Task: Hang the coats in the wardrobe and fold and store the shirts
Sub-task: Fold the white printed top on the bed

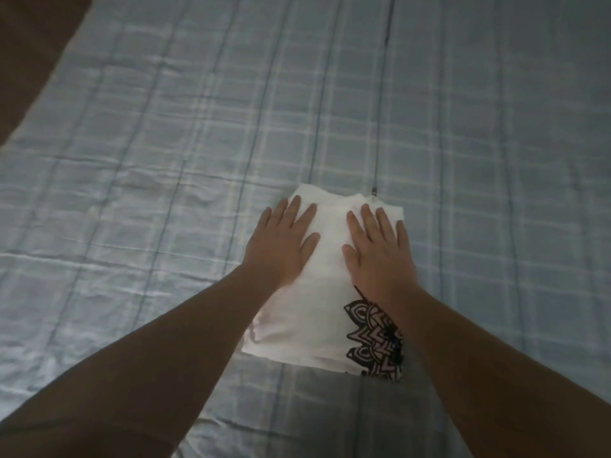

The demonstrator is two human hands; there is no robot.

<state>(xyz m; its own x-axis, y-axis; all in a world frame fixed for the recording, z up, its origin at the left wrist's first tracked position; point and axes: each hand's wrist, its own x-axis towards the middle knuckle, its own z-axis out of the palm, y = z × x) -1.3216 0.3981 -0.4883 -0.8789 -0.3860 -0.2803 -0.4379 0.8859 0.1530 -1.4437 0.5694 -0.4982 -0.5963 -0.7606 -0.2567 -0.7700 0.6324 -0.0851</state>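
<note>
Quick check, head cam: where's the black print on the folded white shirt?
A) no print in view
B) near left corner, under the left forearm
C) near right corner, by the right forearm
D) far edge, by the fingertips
C: the black print sits at the near right corner of the shirt, beside the right forearm, while both the left hand and right hand press flat on plain white cloth farther up.

bed cover (158, 166): blue, checked, slightly wrinkled | zipper (383, 104): runs down the middle of it, pull at near end | top left: dark brown floor (29, 47) | light: dim
</note>
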